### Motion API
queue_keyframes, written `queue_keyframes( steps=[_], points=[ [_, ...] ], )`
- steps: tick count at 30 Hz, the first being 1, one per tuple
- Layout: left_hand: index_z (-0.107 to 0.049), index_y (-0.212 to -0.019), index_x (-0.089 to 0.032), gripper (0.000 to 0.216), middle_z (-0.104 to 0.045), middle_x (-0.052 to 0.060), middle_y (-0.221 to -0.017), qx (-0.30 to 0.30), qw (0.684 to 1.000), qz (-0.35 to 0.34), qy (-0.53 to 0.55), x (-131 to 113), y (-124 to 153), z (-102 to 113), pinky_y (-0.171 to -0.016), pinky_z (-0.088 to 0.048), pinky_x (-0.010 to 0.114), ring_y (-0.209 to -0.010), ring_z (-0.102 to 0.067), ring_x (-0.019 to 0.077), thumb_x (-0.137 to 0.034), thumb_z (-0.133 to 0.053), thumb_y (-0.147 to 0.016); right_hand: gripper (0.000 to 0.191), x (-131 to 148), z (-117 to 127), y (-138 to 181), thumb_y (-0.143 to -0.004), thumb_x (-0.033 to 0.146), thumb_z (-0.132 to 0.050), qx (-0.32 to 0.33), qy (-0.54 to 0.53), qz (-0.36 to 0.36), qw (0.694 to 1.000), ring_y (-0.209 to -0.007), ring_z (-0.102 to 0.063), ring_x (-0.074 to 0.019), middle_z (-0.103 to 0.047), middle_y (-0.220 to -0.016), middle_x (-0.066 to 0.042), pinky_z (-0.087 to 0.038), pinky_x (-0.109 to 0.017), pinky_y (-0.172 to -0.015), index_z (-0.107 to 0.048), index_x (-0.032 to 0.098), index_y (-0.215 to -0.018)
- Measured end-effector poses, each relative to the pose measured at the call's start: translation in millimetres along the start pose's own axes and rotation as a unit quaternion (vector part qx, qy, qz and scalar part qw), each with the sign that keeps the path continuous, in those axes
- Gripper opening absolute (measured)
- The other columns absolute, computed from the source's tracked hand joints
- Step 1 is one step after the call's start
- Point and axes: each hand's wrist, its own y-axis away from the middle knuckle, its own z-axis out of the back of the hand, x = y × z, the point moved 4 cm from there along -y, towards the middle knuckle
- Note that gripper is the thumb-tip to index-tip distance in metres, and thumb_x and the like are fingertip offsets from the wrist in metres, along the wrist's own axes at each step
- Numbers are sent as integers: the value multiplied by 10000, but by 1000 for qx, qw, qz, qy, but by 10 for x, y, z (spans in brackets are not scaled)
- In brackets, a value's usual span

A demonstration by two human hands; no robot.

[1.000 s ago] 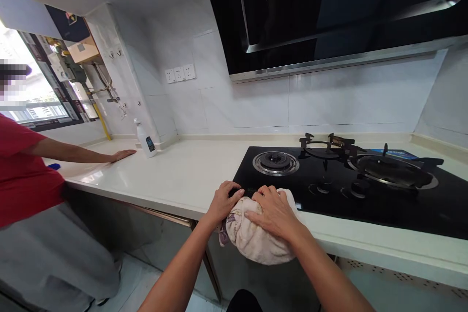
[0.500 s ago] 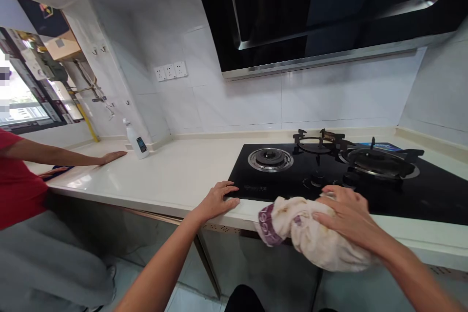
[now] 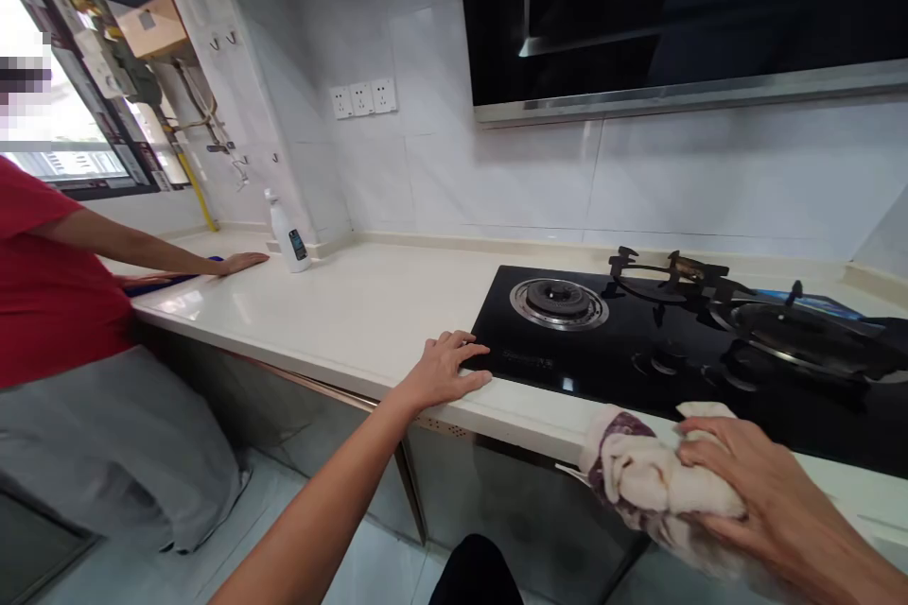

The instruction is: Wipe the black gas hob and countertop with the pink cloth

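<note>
Left hand: the wearer's left hand lies at the front left corner of the hob; its fingers are loosely spread and hold nothing; the fingertips reach the black glass, while the thumb points along the desk's front edge
Right hand: the right hand is curled round a bunched cloth, fingers over the top
Cloth: cream with a purple band; it sits at the front edge of the desk, just before the hob, partly hanging over that edge; its lower part is blurred
Hob: black glass set in the pale desk; the left burner is bare of a grate, with a silver ring round it; a loose grate stands behind, towards the middle; the right burner has dark prongs over it; knobs sit between the burners
Bottle: a white bottle with a dark label stands upright on the desk, well left of the hob, near the wall
Wall: pale tiles; three sockets in a row; a black hood above the hob
Co-worker: a person in a red top and grey trousers at far left, one palm flat on the desk near the bottle
</note>
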Motion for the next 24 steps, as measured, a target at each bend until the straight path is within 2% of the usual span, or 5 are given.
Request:
queue_keyframes(
  steps=[3, 8, 13, 18, 24],
  points=[
    [-712, -1302, -349, 406, -603, 68, -1444, 16, 999, 23, 39, -7, 5, 24, -1148, -388, 518, -1343, -534, 310, -567, -561, -995, 314, 680, -107, -495, -699, 349, -772, -7, 27, 24, 999, -1187, -579, -364, -684, -1252, -81, -493, -474, -870, -729, 313, -1009],
    [-753, -1234, -354, 406, -644, 26, -1416, 20, 993, 64, 92, 33, -12, 82, -1185, -380, 487, -1356, -543, 277, -558, -467, -1030, 462, 1914, -312, -1310, -704, 288, -846, 20, 20, 81, 996, -1127, -566, -372, -639, -1266, -124, -453, -506, -881, -659, 264, -1126],
    [-775, -1195, -277, 445, -708, 41, -1344, -11, 975, 65, 214, 163, -37, 97, -1176, -430, 417, -1306, -595, 254, -541, -468, -1011, 575, 2643, -435, -1836, -753, 292, -849, 34, 5, 56, 998, -1217, -526, -410, -575, -1382, -171, -421, -562, -953, -603, 237, -1270],
    [-781, -1158, -243, 423, -717, 67, -1319, -19, 972, 56, 226, 236, -43, 67, -1145, -464, 399, -1267, -620, 254, -526, -535, -960, 517, 2675, -471, -1812, -790, 345, -828, 21, 3, 55, 998, -1222, -522, -389, -580, -1387, -141, -437, -558, -965, -616, 281, -1257],
    [-781, -1164, -258, 405, -684, 77, -1374, -24, 989, 46, 138, 173, -24, 64, -1126, -475, 432, -1288, -602, 280, -529, -592, -931, 522, 1933, -381, -1216, -726, 316, -870, -38, -2, 74, 997, -1239, -516, -367, -590, -1395, -119, -463, -510, -996, -664, 283, -1205]
  ],
)
